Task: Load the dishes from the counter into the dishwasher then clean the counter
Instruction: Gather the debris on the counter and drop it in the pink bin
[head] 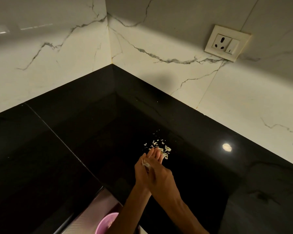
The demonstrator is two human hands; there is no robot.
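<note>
A small heap of pale food scraps (161, 145) lies on the glossy black counter (91, 149), near the corner. My right hand (161, 176) reaches over it, and its straight fingertips touch the near edge of the heap. My left hand (139, 169) sits right beside it on the left, cupped edge-up against the right hand. A few whitish scraps (145, 164) rest in its palm. Both wrists cross just below the hands.
White marble-look walls (159, 48) meet at the corner behind the counter. A wall socket with a switch (227, 43) is on the right wall. A pink bowl (107, 223) shows below the counter's front edge at the bottom. A lamp's reflection (227, 147) glints on the counter.
</note>
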